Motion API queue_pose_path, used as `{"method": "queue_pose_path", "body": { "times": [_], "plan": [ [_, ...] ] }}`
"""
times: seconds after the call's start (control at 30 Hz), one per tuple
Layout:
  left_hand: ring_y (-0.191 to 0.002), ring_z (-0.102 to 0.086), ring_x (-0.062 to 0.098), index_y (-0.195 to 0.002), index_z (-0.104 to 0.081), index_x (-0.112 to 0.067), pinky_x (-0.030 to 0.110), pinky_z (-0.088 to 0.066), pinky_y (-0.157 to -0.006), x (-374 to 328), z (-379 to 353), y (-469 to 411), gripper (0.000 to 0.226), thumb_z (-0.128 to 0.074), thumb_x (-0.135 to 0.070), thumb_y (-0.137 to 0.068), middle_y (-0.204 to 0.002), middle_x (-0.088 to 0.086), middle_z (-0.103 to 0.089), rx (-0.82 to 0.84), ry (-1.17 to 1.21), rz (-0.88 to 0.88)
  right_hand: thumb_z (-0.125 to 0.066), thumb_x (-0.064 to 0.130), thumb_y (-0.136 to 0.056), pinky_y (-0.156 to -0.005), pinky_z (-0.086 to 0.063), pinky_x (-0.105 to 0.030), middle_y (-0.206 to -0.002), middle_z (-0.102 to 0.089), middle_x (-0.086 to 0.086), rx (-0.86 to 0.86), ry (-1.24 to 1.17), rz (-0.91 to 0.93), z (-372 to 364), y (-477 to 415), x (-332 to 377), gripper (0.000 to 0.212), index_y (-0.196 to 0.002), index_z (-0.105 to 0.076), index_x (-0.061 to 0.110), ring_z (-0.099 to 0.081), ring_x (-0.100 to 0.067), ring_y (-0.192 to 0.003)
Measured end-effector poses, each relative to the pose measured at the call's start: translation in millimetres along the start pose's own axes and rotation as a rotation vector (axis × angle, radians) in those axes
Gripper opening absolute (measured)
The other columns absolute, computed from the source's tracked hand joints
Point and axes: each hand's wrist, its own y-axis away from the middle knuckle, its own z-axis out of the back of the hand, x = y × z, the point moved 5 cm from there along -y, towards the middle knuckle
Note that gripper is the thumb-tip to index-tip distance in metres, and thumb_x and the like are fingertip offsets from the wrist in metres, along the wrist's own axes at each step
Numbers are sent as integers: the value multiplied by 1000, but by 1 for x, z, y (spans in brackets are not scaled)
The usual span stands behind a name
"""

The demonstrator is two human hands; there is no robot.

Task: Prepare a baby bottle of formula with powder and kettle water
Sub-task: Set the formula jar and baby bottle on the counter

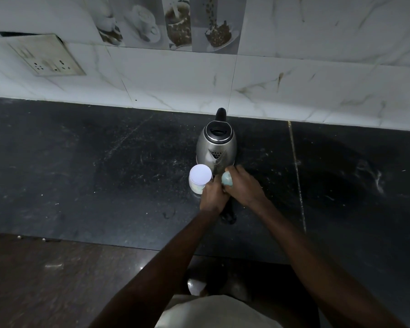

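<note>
Forearms [175,256] reach from 6 o'clock to the middle of the black tabletop [81,174]. At 12 o'clock from the hands stands a steel kettle [217,147], lid closed, spout toward the person, handle toward the wall. At 10 o'clock, just beside the kettle, sits a white-lidded tub [200,175]. Left hand [213,195] and right hand [243,185] meet on the bottle [227,179]. The right fingers curl round its pale green top. The left fingers wrap what is probably its body, mostly hidden.

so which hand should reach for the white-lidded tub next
Left, probably. The left hand lies right beside the white-lidded tub, while the right hand grips the pale green cap on the far side.
</note>
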Motion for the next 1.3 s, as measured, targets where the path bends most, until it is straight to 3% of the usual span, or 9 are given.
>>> {"method": "queue_pose_path", "body": {
  "times": [0.2, 0.3, 0.4, 0.5, 0.6, 0.8, 1.03, 1.17, 1.3],
  "plan": [
    [-101, -70, 43, -139, -53, -8, 50, -55, -76, -7, 7, 21, 47, -64, -8, -93, -118, 18, -72, -76, -12, -77, -77, 33, -83, -85, -57, -48, -128, -54, -8, -6, 4, 3, -2, -1, -1, 55, -130, -53, 19, -63, -33, -113],
    [-90, -70, 36, -144, -54, -14, 45, -55, -68, -6, 28, 43, 62, -72, -8, -85, -111, 11, -73, -217, -211, -194, -78, 34, -83, -84, -57, -49, -128, -53, -7, -14, 0, -1, -4, -1, -4, 55, -130, -52, 19, -62, -33, -113],
    [-103, -57, 35, -140, -54, -11, 46, -48, -80, -4, 54, 38, 63, -76, -25, -82, -122, 17, -62, -383, -425, -323, -78, 36, -83, -85, -57, -47, -130, -54, -7, -27, 0, -18, -6, 0, -4, 57, -130, -51, 17, -62, -32, -115],
    [-128, -46, 38, -143, -49, -16, 53, -43, -96, 8, 66, 16, 69, -71, -46, -85, -147, 16, -45, -295, -470, -245, -77, 35, -84, -88, -56, -47, -134, -55, -7, -50, -16, -43, -7, 1, -3, 60, -135, -51, 15, -61, -33, -119],
    [-138, -40, 40, -145, -47, -18, 56, -50, -97, 26, 64, 1, 71, -66, -57, -88, -156, 15, -36, -201, -398, -159, -77, 33, -84, -89, -55, -46, -135, -55, -6, -76, -22, -69, -9, 5, -1, 60, -136, -52, 15, -60, -33, -120],
    [-129, -55, 35, -148, -41, -24, 55, -57, -94, 37, 62, -4, 73, -75, -47, -88, -148, 8, -44, -91, -133, -84, -80, 28, -84, -89, -55, -47, -138, -57, -8, -88, -71, -122, -15, 10, -3, 63, -137, -48, 16, -61, -35, -121],
    [-128, -57, 32, -149, -47, -22, 48, -55, -99, 44, 70, 4, 80, -84, -42, -81, -148, 8, -50, 10, -96, -173, -82, 26, -79, -82, -57, -50, -118, -64, -17, -158, -151, -131, -22, 15, 4, 57, -124, -54, 7, -66, -42, -104],
    [-131, -56, 26, -149, -46, -30, 44, -53, -104, 55, 76, 17, 83, -86, -40, -78, -149, 1, -47, 66, -97, -191, -83, 29, -78, -80, -55, -46, -114, -63, -15, -171, -108, -109, -26, 30, 5, 56, -122, -56, 7, -66, -39, -101],
    [-134, -51, 20, -149, -51, -22, 36, -47, -109, 70, 89, 40, 82, -88, -30, -77, -148, 3, -49, 89, -102, -258, -85, 31, -78, -82, -58, -45, -118, -63, -11, -182, -122, -121, -32, 55, -1, 59, -125, -55, 11, -66, -34, -103]
  ]
}}
